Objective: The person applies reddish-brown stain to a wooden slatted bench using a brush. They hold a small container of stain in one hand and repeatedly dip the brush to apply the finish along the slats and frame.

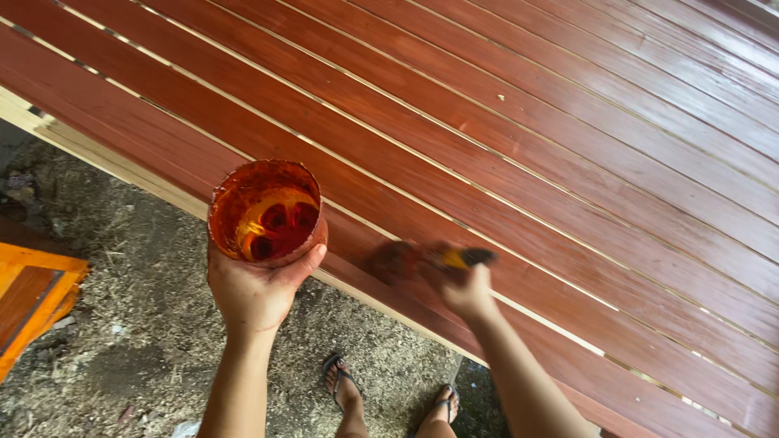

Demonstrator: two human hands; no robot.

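**Head view: staining red slats, brush blurred**

Head camera looks down on the left hand [253, 294], fingers wrapped under a cut plastic cup [267, 212] of red-brown stain, at eight o'clock of centre. Right hand [466, 290], at six o'clock, is closed round a yellow-handled brush [454, 259]; its bristles smear into blur, seemingly touching the stained slats [519, 138]. Sandalled feet [389, 399] are cut off below.

Outdoor woodworking yard: stained planks [503, 138], sawdust-strewn ground [138, 341]
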